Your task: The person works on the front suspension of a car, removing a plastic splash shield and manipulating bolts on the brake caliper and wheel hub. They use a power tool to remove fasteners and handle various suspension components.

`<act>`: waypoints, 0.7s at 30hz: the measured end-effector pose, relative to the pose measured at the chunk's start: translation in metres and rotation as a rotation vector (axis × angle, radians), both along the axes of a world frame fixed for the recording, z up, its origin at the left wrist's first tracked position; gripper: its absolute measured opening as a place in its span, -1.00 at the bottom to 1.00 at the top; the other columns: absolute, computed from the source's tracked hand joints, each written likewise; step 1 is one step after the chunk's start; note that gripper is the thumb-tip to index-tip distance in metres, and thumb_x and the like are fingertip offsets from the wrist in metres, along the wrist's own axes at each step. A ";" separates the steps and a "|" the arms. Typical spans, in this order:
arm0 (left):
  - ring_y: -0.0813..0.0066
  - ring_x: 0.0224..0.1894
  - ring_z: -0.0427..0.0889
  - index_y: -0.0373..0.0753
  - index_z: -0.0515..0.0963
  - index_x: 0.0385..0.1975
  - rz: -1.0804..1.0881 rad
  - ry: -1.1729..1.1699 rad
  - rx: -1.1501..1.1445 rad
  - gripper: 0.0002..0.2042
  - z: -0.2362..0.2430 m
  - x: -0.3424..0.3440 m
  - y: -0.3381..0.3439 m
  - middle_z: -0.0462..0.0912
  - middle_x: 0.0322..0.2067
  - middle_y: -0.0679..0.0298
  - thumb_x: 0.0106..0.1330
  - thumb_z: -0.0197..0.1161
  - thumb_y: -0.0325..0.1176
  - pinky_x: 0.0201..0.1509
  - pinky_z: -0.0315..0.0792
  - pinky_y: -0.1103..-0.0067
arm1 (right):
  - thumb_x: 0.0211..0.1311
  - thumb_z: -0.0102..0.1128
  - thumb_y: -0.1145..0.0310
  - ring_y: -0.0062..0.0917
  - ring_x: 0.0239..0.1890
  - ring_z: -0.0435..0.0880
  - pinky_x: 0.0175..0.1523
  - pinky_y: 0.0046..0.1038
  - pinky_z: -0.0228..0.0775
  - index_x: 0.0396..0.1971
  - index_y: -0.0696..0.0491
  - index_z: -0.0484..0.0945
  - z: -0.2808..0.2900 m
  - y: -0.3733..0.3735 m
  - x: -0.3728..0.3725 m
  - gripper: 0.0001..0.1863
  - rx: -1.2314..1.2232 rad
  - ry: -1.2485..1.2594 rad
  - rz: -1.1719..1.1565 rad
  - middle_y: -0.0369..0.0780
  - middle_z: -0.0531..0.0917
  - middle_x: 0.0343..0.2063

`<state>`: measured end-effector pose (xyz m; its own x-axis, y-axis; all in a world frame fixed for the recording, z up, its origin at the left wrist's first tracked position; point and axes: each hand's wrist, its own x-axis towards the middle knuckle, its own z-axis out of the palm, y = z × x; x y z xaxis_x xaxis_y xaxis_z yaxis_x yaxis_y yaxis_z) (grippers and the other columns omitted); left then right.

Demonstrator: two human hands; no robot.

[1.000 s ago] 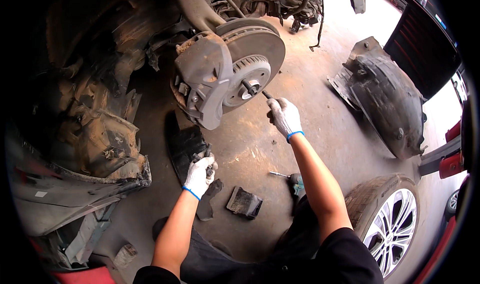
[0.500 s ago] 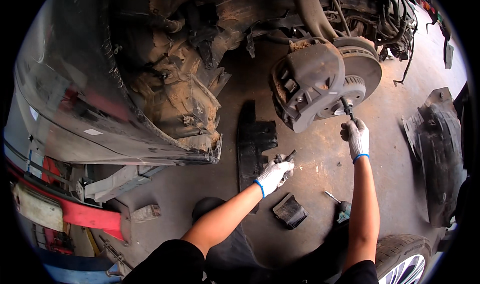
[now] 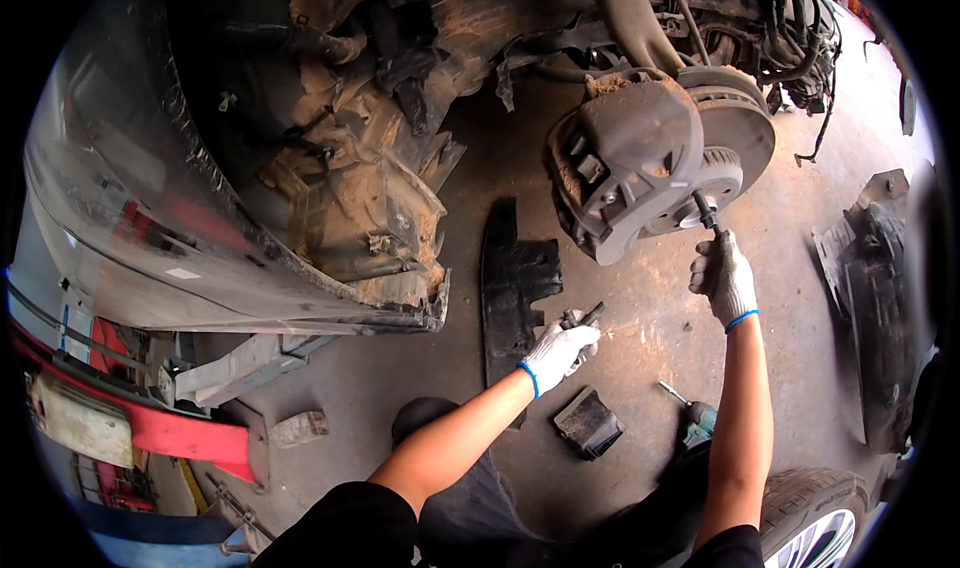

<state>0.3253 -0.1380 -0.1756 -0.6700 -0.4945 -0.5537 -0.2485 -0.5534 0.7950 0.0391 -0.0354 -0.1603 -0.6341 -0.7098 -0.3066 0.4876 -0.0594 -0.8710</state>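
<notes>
right hand [image 3: 727,280] gripping a dark tool [image 3: 724,248], brake disc [image 3: 745,128] beyond it, left hand [image 3: 562,353] clutching dark pieces [image 3: 594,314], boxy black part [image 3: 592,430] near it, insides unclear

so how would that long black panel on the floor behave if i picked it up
The long black panel looks like thin molded plastic, so it's probably light for its size. Its narrow, notched shape suggests it might flex a little if lifted by one end. Lying flat, it would likely slide when pushed, not roll.
</notes>
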 end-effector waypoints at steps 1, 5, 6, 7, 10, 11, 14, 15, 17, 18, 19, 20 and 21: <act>0.73 -0.76 0.33 -0.11 0.47 -0.33 -0.001 -0.003 -0.001 -0.93 0.002 0.001 0.000 0.53 -0.58 0.38 0.24 0.19 -0.39 -0.79 0.15 0.71 | 0.43 -0.07 -0.10 -0.52 -0.65 0.44 -0.49 -0.44 0.36 -0.19 0.13 0.48 -0.001 -0.001 0.001 -0.49 -0.013 -0.022 0.009 -0.25 0.51 -0.61; 0.70 -0.76 0.35 -0.12 0.49 -0.37 0.030 0.041 0.010 -0.96 0.002 -0.008 0.007 0.52 -0.62 0.38 0.23 0.20 -0.40 -0.79 0.15 0.71 | 0.38 -0.01 0.03 -0.51 -0.58 0.52 -0.45 -0.45 0.43 -0.14 0.20 0.44 -0.003 0.005 -0.004 -0.54 -0.063 0.058 -0.061 -0.19 0.56 -0.52; 0.68 -0.77 0.36 -0.12 0.50 -0.40 0.054 0.057 0.005 -0.97 -0.002 -0.007 0.007 0.52 -0.64 0.38 0.22 0.21 -0.40 -0.79 0.15 0.71 | 0.37 0.00 0.07 -0.50 -0.56 0.54 -0.43 -0.46 0.45 -0.13 0.22 0.43 -0.001 0.002 -0.002 -0.56 -0.061 0.097 -0.074 -0.18 0.57 -0.50; 0.68 -0.77 0.36 -0.13 0.51 -0.39 0.062 0.063 0.011 -0.97 -0.004 -0.006 0.007 0.52 -0.64 0.37 0.22 0.22 -0.41 -0.79 0.15 0.71 | 0.36 0.01 0.11 -0.50 -0.54 0.56 -0.42 -0.46 0.46 -0.12 0.24 0.42 0.001 0.001 0.000 -0.57 -0.052 0.136 -0.085 -0.16 0.58 -0.48; 0.69 -0.78 0.36 -0.14 0.51 -0.32 0.070 0.049 0.035 -0.93 -0.010 0.002 -0.002 0.52 -0.64 0.36 0.23 0.20 -0.43 -0.80 0.15 0.73 | 0.32 0.05 0.22 -0.48 -0.49 0.62 -0.38 -0.47 0.52 -0.07 0.29 0.38 0.010 0.000 0.009 -0.60 -0.053 0.198 -0.128 -0.12 0.61 -0.41; 0.69 -0.78 0.36 -0.15 0.51 -0.29 0.067 0.033 0.052 -0.91 -0.014 0.001 -0.005 0.51 -0.64 0.35 0.24 0.19 -0.44 -0.80 0.15 0.73 | 0.31 0.06 0.26 -0.47 -0.48 0.64 -0.37 -0.47 0.53 -0.06 0.31 0.37 0.013 0.001 0.010 -0.60 -0.064 0.205 -0.146 -0.11 0.62 -0.38; 0.70 -0.78 0.34 -0.14 0.46 -0.23 0.025 0.016 0.024 -0.87 -0.004 -0.004 -0.002 0.52 -0.60 0.31 0.25 0.18 -0.43 -0.83 0.14 0.73 | 0.27 0.09 0.38 -0.46 -0.42 0.70 -0.33 -0.49 0.58 -0.02 0.36 0.33 0.020 0.003 0.007 -0.60 -0.067 0.204 -0.183 -0.06 0.65 -0.31; 0.70 -0.78 0.34 -0.15 0.46 -0.23 0.016 0.014 0.021 -0.87 -0.005 -0.004 -0.002 0.52 -0.60 0.31 0.25 0.18 -0.43 -0.83 0.14 0.73 | 0.30 0.06 0.34 -0.45 -0.44 0.70 -0.34 -0.48 0.59 -0.08 0.33 0.36 0.018 0.003 0.007 -0.65 -0.055 0.208 -0.190 -0.06 0.66 -0.34; 0.69 -0.78 0.34 -0.15 0.45 -0.22 0.011 0.014 0.017 -0.87 -0.007 -0.004 -0.002 0.52 -0.60 0.31 0.26 0.18 -0.43 -0.83 0.14 0.73 | 0.36 -0.01 0.26 -0.45 -0.47 0.70 -0.36 -0.47 0.59 -0.21 0.27 0.42 0.016 0.002 0.008 -0.69 -0.032 0.215 -0.205 -0.05 0.68 -0.38; 0.69 -0.78 0.33 -0.16 0.45 -0.21 0.012 0.018 0.016 -0.85 -0.008 -0.004 -0.002 0.52 -0.59 0.30 0.25 0.18 -0.42 -0.83 0.15 0.73 | 0.38 -0.04 0.23 -0.44 -0.49 0.70 -0.36 -0.46 0.58 -0.23 0.25 0.43 0.016 0.002 0.006 -0.68 -0.024 0.182 -0.209 -0.05 0.68 -0.40; 0.69 -0.78 0.33 -0.16 0.45 -0.21 0.008 0.022 0.019 -0.85 -0.008 -0.003 -0.002 0.52 -0.59 0.30 0.25 0.19 -0.42 -0.83 0.15 0.73 | 0.40 -0.05 0.21 -0.44 -0.50 0.69 -0.37 -0.46 0.58 -0.24 0.24 0.43 0.016 0.002 0.006 -0.67 -0.011 0.164 -0.205 -0.05 0.68 -0.42; 0.69 -0.78 0.33 -0.16 0.45 -0.21 0.004 0.026 0.022 -0.85 -0.008 -0.003 -0.002 0.52 -0.59 0.30 0.25 0.19 -0.42 -0.83 0.16 0.73 | 0.41 -0.07 0.19 -0.43 -0.51 0.68 -0.37 -0.45 0.58 -0.26 0.22 0.44 0.016 0.002 0.006 -0.66 0.002 0.146 -0.203 -0.05 0.68 -0.44; 0.69 -0.78 0.34 -0.17 0.45 -0.21 0.001 0.030 0.025 -0.85 -0.008 -0.002 -0.002 0.52 -0.59 0.30 0.25 0.19 -0.42 -0.83 0.16 0.73 | 0.42 -0.08 0.18 -0.42 -0.53 0.68 -0.37 -0.44 0.58 -0.26 0.21 0.44 0.017 0.002 0.006 -0.66 0.019 0.141 -0.195 -0.06 0.67 -0.46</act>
<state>0.3230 -0.1400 -0.1833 -0.6862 -0.4812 -0.5455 -0.2238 -0.5738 0.7878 0.0449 -0.0339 -0.1435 -0.7959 -0.5649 -0.2179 0.3422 -0.1229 -0.9315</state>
